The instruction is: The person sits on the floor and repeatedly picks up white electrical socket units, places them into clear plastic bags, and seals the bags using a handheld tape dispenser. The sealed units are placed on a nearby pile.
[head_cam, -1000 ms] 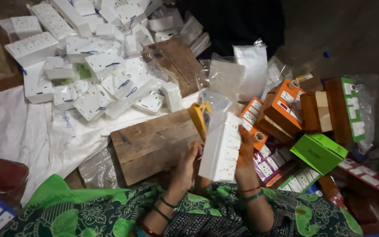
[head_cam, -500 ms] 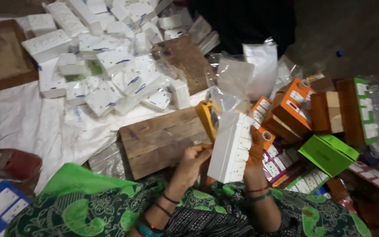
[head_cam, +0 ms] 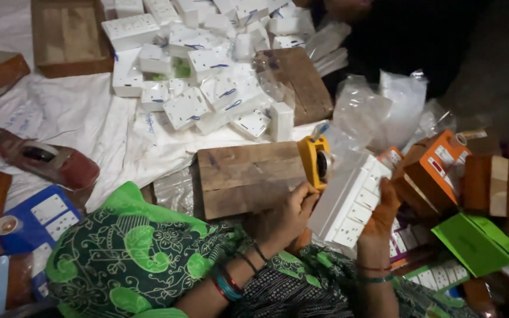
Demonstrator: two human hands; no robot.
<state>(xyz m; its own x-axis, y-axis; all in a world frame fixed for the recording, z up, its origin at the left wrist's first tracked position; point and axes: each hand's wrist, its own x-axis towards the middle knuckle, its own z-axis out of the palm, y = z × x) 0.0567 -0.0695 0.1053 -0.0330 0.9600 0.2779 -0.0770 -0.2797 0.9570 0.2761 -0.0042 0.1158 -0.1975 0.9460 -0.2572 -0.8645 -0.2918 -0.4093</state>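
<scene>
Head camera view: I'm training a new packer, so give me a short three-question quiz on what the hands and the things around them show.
1. True or false: the right hand grips the long white switch board by its right edge.
2. What lies on the wooden block, just right of the left hand?
A. a yellow tape dispenser
B. a pair of scissors
C. a glass jar
3. Fill in: the loose white switch boxes lie heaped on a white ____.

Key: 1 true; 2 A; 3 cloth.
</scene>
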